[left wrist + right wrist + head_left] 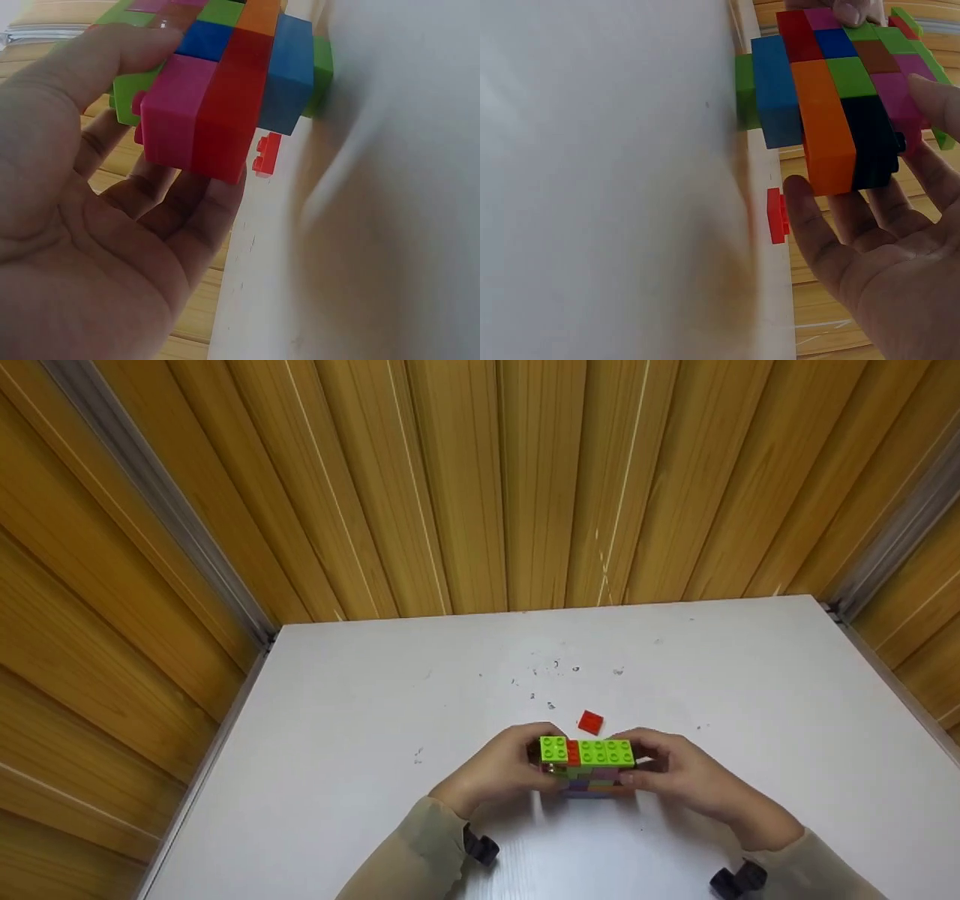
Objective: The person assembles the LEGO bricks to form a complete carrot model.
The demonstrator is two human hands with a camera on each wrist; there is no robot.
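Block stack (587,766) sits on the white table (337,750), toward its near edge, between my two hands. Top layer: lime green bricks with one red strip between them. Lower layers, seen from the wrist views: magenta, red, blue, orange, black, more green.

My left hand (499,771) holds the left end of the stack: thumb lies over the upper face, fingers (161,199) curl behind the magenta and red bricks. Grip is on the stack.

My right hand (686,780) holds the right end of the stack: fingers (840,225) curl round the orange and black bricks, thumb on the magenta side.

Small red brick (590,722) lies loose on the table just beyond the stack, apart from it, touched by neither hand.

Wood-panel wall (480,480) stands well behind the stack, past the table's far edge.
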